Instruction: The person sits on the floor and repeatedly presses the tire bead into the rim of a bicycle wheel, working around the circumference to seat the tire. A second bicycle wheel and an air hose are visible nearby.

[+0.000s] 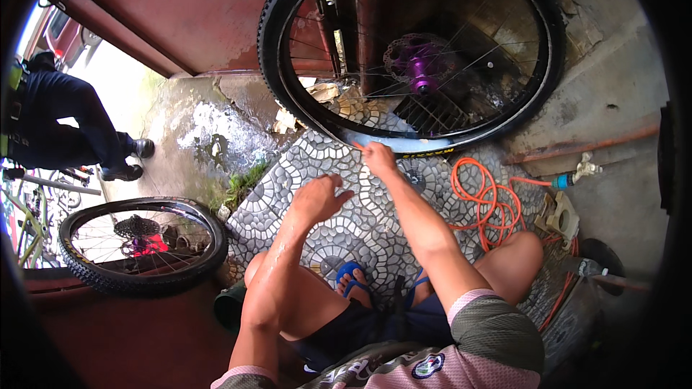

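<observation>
While the right hand (pixel 378 159) bends its fingers at the near edge of the front wheel (pixel 412 63), whether clamped on anything I cannot tell, the left hand (pixel 316 200) hangs apart from it, thumb and fingers spread. Directly ahead of the person, the wheel shows a knobby black tire (pixel 272 65), thin spokes, a purple hub (pixel 419 73) and a pale bluish strip (pixel 425 144) along its lower rim. Beside the left knee sits a rounded dark green thing (pixel 228 307), possibly a container, its inside hidden.
</observation>
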Demonstrator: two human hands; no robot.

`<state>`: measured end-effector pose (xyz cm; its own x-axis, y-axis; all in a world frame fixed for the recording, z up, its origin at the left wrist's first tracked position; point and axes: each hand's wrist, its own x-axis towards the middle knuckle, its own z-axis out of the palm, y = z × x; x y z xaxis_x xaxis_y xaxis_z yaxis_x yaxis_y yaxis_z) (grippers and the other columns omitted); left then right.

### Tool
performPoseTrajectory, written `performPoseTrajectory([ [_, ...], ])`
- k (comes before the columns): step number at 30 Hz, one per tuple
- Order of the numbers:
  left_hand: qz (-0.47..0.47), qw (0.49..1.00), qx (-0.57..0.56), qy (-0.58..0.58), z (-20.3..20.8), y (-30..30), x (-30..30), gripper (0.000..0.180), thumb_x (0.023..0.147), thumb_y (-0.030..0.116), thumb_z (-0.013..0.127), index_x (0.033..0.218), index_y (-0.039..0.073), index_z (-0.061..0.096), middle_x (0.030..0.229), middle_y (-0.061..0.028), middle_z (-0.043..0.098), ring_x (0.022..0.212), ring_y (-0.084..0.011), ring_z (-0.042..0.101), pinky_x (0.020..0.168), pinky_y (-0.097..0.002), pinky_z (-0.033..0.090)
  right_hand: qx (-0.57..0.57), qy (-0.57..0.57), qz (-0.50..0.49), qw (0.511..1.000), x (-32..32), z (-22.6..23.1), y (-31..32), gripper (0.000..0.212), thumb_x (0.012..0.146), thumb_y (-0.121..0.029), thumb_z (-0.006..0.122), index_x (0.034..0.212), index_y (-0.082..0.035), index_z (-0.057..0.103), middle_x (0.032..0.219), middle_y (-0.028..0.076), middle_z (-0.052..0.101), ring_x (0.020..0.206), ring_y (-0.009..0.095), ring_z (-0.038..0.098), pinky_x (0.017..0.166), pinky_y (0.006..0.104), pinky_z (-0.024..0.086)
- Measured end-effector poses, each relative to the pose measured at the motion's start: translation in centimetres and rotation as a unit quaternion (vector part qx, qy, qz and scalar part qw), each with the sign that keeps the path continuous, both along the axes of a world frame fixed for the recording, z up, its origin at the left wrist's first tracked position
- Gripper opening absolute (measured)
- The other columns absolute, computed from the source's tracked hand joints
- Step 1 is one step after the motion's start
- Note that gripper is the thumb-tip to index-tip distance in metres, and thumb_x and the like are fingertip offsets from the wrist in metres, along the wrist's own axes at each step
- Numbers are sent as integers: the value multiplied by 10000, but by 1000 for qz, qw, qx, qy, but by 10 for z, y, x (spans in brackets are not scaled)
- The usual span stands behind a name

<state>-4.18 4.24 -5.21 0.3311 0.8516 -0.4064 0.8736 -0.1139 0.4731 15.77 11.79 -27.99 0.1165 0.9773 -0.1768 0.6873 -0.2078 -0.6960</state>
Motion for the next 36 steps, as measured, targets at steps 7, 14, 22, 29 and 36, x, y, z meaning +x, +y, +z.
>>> performPoseTrajectory([
  [7,134,987,71,61,-100,38,-28,308,946,337,668,1015,56,774,985,-199,746,978,-393,713,859,-494,561,-119,-176,40,976,153,38,-27,205,923,-152,625,1018,-39,767,1045,247,745,1028,441,715,909,516,572],
  [14,-108,907,391,109,-183,124,0,290,955,226,642,1210,114,721,1249,-110,675,1283,-341,557,1122,-544,366,-120,-170,81,975,150,60,-33,241,928,-92,586,1100,-41,746,1096,245,739,1078,429,706,927,508,567],
  [22,-101,976,44,187,-161,146,39,165,924,247,660,1059,173,718,1077,-59,756,1162,-278,659,1094,-567,388,-144,-148,54,977,170,54,-53,262,947,-98,552,1160,-65,701,1150,226,732,1085,431,698,935,520,556],
  [29,-196,938,179,223,-156,108,40,200,963,150,540,1122,83,641,1125,-116,653,1074,-308,685,791,-481,574,-58,-121,59,989,173,46,-60,193,948,-138,591,981,18,699,983,267,730,991,473,693,868,556,545],
  [36,45,970,236,48,-93,100,33,309,1022,320,521,1005,20,596,976,-204,682,882,-437,697,735,-542,569,-62,-113,58,990,193,107,-53,183,957,-190,626,990,-46,735,987,234,740,977,451,701,860,539,551],
])
